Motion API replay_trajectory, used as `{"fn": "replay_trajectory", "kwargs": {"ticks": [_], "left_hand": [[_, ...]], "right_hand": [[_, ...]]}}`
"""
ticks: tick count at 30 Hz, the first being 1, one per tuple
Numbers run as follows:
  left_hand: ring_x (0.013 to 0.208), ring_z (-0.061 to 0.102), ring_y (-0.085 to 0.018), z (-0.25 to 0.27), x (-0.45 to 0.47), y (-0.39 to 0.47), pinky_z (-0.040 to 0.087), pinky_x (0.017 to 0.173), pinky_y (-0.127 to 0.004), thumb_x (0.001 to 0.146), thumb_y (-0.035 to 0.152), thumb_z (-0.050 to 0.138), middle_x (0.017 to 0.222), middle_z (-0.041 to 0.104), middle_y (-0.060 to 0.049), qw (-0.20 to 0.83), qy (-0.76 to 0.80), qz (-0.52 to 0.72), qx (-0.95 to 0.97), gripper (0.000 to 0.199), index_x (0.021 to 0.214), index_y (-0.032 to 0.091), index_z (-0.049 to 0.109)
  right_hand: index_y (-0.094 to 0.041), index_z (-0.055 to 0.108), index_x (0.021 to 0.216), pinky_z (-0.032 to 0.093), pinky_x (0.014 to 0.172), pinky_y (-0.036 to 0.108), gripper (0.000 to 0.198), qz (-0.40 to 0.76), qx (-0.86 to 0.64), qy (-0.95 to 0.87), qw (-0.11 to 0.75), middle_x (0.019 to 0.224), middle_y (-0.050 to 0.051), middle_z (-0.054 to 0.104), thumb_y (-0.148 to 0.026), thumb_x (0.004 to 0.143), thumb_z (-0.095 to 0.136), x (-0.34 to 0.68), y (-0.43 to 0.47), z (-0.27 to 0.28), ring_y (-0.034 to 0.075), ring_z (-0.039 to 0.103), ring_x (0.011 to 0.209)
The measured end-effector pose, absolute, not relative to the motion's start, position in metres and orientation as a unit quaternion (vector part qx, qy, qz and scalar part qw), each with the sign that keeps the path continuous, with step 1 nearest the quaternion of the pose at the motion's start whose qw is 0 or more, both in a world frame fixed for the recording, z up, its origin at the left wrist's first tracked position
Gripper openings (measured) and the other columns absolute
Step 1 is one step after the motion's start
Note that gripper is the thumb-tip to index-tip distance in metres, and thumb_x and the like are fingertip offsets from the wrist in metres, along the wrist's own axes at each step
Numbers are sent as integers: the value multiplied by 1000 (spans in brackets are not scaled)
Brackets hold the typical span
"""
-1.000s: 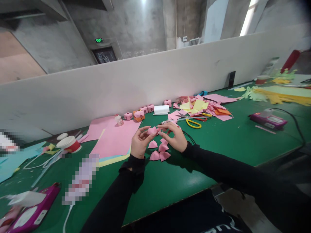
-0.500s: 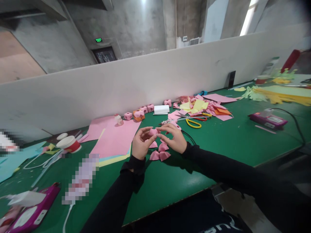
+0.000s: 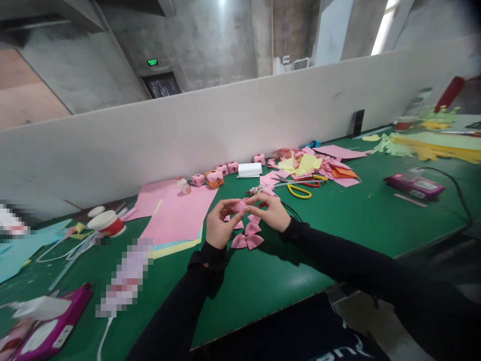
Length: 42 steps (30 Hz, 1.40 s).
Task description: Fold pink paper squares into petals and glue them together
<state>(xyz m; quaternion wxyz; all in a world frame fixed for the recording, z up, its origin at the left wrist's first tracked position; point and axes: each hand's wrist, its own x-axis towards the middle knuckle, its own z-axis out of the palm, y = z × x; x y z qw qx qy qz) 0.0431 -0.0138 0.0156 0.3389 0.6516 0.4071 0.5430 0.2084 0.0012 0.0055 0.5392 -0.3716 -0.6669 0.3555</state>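
Note:
Between both hands, above the green table, is a small folded piece of pink paper [image 3: 240, 206]. My left hand [image 3: 221, 223] grips its left side between thumb and fingers. On the right side, my right hand [image 3: 271, 212] pinches the same piece with thumb and forefinger. Fingers cover much of its outline. Just below and behind the hands lie several folded pink paper pieces [image 3: 252, 228], some partly hidden by the left hand. A pink glue gun [image 3: 265, 191] rests behind the right hand, its cable curving past the wrist.
Yellow-handled scissors [image 3: 299, 191] lie beside a heap of paper scraps [image 3: 306, 165]. Several pink paper cubes [image 3: 198, 179] line the partition [image 3: 180, 135]. Pink sheets [image 3: 184, 215] spread at left, near a paper cup [image 3: 106, 223]. A purple wipes pack [image 3: 415, 186] is at right.
Both hands have shifted slightly; the pink piece between them has turned and sits a little lower. Fingers have closed in around it. The things on the table have stayed put.

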Motion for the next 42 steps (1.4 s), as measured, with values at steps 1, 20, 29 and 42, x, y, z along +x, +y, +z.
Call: {"fn": "replay_trajectory", "kwargs": {"ticks": [1, 20, 29, 42], "left_hand": [[80, 63, -16, 15, 43, -14, 51, 70, -28, 65, 30, 75, 97, 65, -7, 338, 409, 543, 651, 34, 93, 16, 63], [74, 63, -15, 17, 47, -18, 54, 66, -28, 61, 28, 78, 77, 62, -1, 388, 419, 512, 641, 60, 114, 16, 53], [64, 60, -11, 22, 46, -16, 51, 58, -22, 60, 28, 79, 70, 60, 3, 432, 411, 506, 624, 62, 114, 16, 51], [66, 61, -12, 20, 46, -14, 49, 65, -24, 60, 28, 79, 67, 59, 4, 475, 404, 522, 582, 60, 113, 16, 54]], "right_hand": [[-18, 70, 84, 47, 69, 29, 26, 366, -373, -665, 534, 92, 6, 70, -41, 73, 68, 208, 2, 5, 18, 62, 86], [-16, 64, 70, 41, 68, 28, 32, 481, -311, -637, 516, 72, 2, 60, -48, 70, 67, 210, 11, -1, 14, 54, 71], [-16, 58, 69, 40, 66, 27, 34, 501, -286, -639, 509, 70, 0, 55, -49, 75, 63, 208, 11, -1, 12, 51, 67], [-16, 59, 67, 40, 65, 26, 42, 533, -292, -602, 518, 68, 0, 56, -58, 74, 60, 206, 13, -3, 12, 51, 67]]}}
